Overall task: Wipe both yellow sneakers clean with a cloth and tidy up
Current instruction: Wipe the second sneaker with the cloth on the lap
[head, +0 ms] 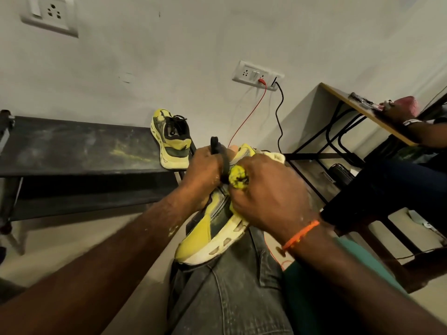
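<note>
The sneaker (212, 228) being cleaned lies on its side across the person's lap, sole to the right, so the knee carries its weight and both hands are free to work. The left hand (205, 170) clamps the far end, fingers curled round what looks like a black strap or pull tab, probably to keep the shoe from sliding under the rubbing. The right hand (271, 197) is closed on a bunched yellow cloth (238, 177) and presses it onto the upper near the middle, just beside the left hand. Wiping of this shoe seems to be under way.

The other sneaker (173, 139) stands on its heel on the right end of the dark worktop (72, 146), leaning against the wall, well apart from the hands; whether it is already wiped I cannot tell.

Count: 2 sneakers, 1 cloth, 2 working hands. Beyond them, 2 wall sockets, 1 red cable (249, 114) and 1 black cable (279, 117), and 1 desk (362, 112) at far right.
</note>
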